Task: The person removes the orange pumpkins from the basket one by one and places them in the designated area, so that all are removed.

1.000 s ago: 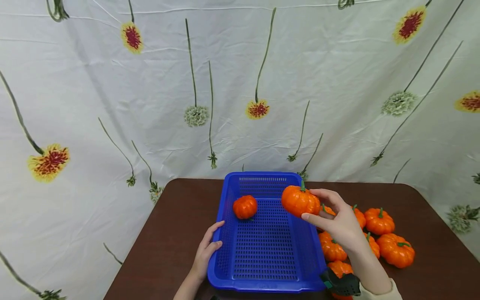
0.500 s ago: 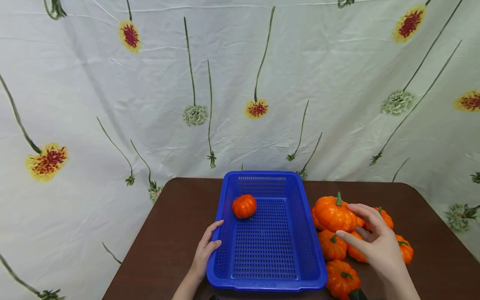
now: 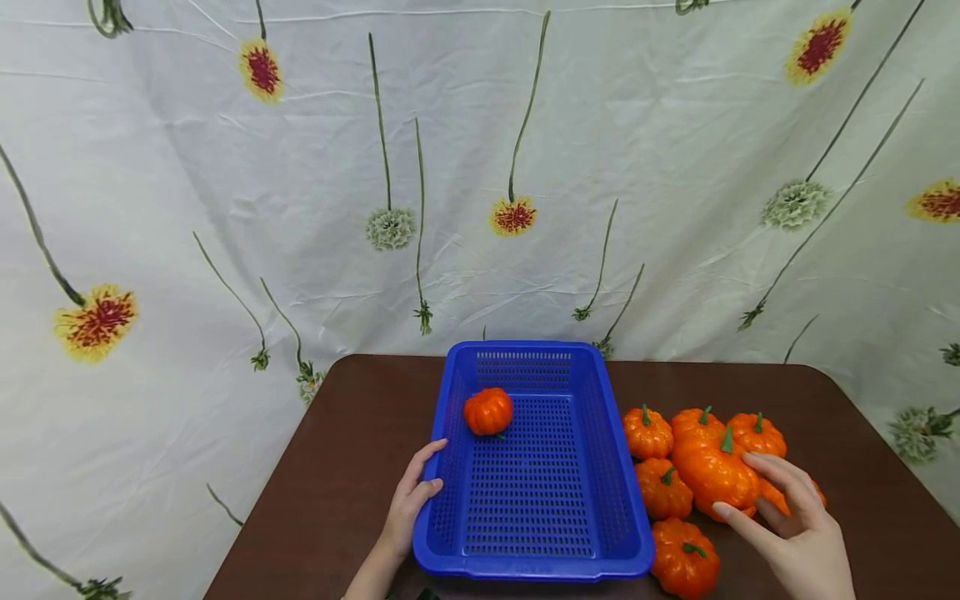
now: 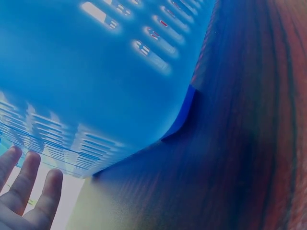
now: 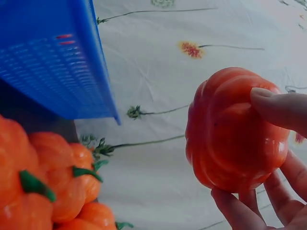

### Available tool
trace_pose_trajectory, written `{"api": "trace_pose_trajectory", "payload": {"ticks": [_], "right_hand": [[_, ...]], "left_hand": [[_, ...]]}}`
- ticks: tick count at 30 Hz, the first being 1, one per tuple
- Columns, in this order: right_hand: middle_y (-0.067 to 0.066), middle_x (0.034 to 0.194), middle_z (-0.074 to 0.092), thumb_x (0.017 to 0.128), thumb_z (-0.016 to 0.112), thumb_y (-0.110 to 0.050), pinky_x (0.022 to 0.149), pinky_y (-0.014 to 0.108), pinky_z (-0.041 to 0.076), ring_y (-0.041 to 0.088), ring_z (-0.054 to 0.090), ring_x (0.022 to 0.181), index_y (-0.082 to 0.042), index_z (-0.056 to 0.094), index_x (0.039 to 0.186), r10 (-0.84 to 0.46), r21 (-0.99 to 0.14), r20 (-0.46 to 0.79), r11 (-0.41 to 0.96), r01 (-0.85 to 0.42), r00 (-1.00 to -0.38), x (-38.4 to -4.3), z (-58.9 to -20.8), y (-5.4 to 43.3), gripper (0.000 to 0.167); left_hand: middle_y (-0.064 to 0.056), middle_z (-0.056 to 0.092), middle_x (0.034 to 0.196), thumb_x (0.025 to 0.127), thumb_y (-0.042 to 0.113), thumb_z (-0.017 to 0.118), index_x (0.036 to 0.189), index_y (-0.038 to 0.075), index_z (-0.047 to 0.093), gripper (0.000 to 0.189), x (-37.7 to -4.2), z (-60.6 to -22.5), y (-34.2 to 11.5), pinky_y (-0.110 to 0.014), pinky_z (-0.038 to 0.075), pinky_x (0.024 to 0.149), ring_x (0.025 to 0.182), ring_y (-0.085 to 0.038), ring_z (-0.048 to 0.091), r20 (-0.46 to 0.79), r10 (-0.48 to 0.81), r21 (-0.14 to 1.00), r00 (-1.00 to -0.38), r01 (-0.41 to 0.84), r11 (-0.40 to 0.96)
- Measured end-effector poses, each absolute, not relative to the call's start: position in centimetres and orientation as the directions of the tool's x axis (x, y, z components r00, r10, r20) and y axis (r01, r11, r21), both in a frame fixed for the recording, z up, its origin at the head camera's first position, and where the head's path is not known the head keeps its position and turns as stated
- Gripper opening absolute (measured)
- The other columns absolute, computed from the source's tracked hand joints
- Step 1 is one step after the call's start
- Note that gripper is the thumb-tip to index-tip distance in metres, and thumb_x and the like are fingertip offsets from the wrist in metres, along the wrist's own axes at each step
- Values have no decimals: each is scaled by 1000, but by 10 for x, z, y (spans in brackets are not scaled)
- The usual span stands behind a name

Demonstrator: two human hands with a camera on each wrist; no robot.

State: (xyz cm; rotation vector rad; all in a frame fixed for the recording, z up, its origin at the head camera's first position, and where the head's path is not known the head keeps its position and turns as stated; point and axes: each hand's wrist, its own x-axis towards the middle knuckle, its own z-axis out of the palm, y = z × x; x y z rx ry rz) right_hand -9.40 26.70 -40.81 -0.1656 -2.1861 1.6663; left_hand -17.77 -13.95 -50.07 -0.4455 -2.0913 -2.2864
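Observation:
In the head view my right hand (image 3: 802,517) holds an orange pumpkin (image 3: 712,473) with a green stem, over the other pumpkins right of the basket. The right wrist view shows the thumb on one side of this pumpkin (image 5: 235,134) and the fingers on the other. My left hand (image 3: 408,504) rests at the left side of a blue plastic basket (image 3: 534,570), index finger and thumb tips at its rim. Seen by the left wrist camera, the fingers (image 4: 50,191) are straight beside the slotted wall (image 4: 96,96). One pumpkin (image 3: 488,412) lies inside the basket, toward its far left.
Several orange pumpkins (image 3: 685,558) stand close together along the basket's right side, some partly hidden by the held one and the hand. The brown table (image 3: 322,467) ends at a white floral cloth (image 3: 337,167) hanging behind it.
My right hand has moved right and toward me with the pumpkin, from over the basket's right rim to over the pumpkin group. The left hand and basket have stayed in place.

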Motion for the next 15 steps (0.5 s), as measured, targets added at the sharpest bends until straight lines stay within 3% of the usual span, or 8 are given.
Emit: {"api": "trace_pose_trajectory", "payload": {"ticks": [5, 10, 15], "right_hand": [[-2, 122, 48, 69, 71, 18, 76, 9, 44, 4, 45, 111, 1, 53, 130, 450, -980, 198, 111, -166, -871, -87, -420, 269, 66], [3, 120, 49, 61, 64, 32, 75, 12, 47, 8, 49, 108, 9, 54, 124, 541, -965, 249, 68, -253, -803, -82, -435, 269, 67], [3, 116, 53, 56, 61, 37, 74, 11, 46, 7, 51, 104, 15, 55, 118, 567, -924, 380, 267, -273, -731, -75, -458, 273, 65]], "left_hand": [[-27, 31, 140, 90, 4, 40, 139, 3, 36, 49, -178, -501, -140, -38, 47, 86, 114, -40, 43, 221, 194, 973, -956, 202, -113], [-26, 33, 138, 90, 3, 41, 138, 2, 37, 48, -178, -501, -139, -39, 47, 86, 112, -39, 44, 226, 186, 971, -956, 206, -122], [-26, 35, 136, 89, 2, 41, 137, 1, 38, 48, -177, -502, -139, -39, 47, 85, 111, -36, 46, 228, 182, 969, -957, 205, -135]]}}
